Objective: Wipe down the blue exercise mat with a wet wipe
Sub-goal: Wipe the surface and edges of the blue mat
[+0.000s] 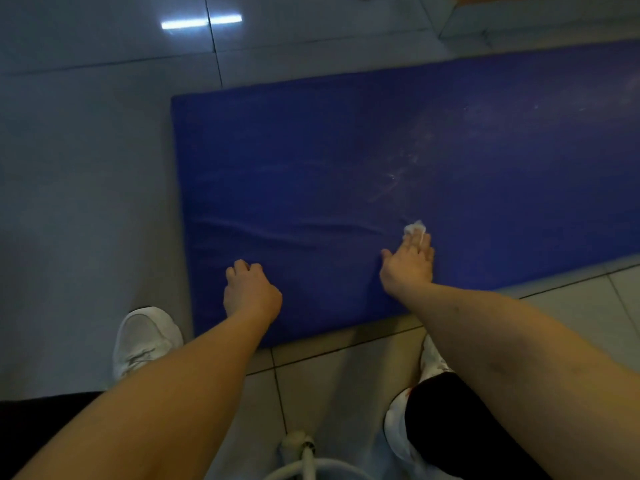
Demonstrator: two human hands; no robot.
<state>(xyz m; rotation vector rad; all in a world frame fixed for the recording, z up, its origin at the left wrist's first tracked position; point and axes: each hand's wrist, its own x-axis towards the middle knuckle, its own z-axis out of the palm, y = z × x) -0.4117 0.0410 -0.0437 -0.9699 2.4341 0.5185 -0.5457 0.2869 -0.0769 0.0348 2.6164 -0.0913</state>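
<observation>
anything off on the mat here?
Two things. The blue mat has a crease rippling across it to the left of the wet wipe. Whitish streaks mark the surface just beyond the wipe. Nothing looks torn.

From my right hand (410, 261), fingers laid over the wet wipe (414, 229), the blue mat (346, 140) lies flat and bare ahead to its far edge and away to the right, so that's my open lane. Sweeping left, I meet a low crease (277, 230) rippling across the mat, and nearer me my left hand (251, 289) is planted knuckles-down by the near edge. On the tile floor (86, 202) my left shoe (145, 337) and right shoe (433, 358) crowd the mat's near side, and a pale ledge (519, 22) stands beyond its far edge.
</observation>
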